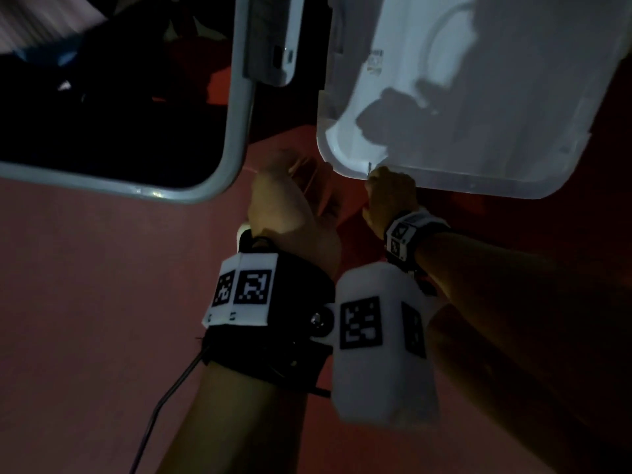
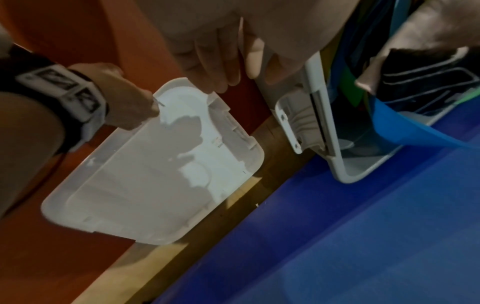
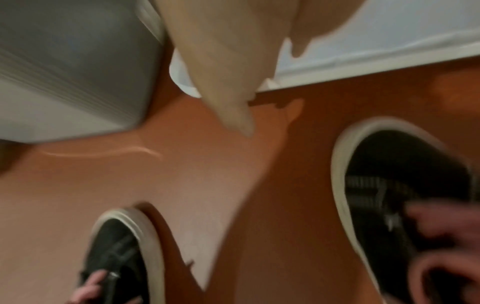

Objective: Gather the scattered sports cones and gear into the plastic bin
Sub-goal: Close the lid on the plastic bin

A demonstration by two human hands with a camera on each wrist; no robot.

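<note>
Head view, bin: your clear plastic bin with a grey rim (image 1: 236, 138) sat on the reddish floor (image 1: 85, 268) at upper left, its inside too dark to read.
Head view, lid: the translucent white plastic lid (image 1: 496, 97) lay right of the bin, apart from it.
Head view, right hand: your right hand (image 1: 390, 196) gripped the lid's near edge, fingers curled round it.
Head view, left hand: your left hand (image 1: 290, 206) hung between bin and lid; you could not tell the finger spread from here.

Left wrist view, bin: here the bin (image 2: 337, 144) showed what the head view hid, namely a blue flat cone (image 2: 415, 127), green and yellow pieces and a dark shoe (image 2: 420, 80) inside, with a grey latch (image 2: 293, 123) flipped out.
Left wrist view, left hand: your left fingers (image 2: 218, 57) hung loosely curled, close together, holding nothing, just above the lid's corner.
Left wrist view, floor: a blue mat (image 2: 337, 236) lay beyond a wooden strip (image 2: 182, 246).

Right wrist view, lid: blurred; your right fingers wrapped the lid's edge (image 3: 363, 67), the thumb (image 3: 233, 107) pointing down past it.
Right wrist view, extras: your two black white-soled shoes (image 3: 389, 185) stood on the floor.
</note>
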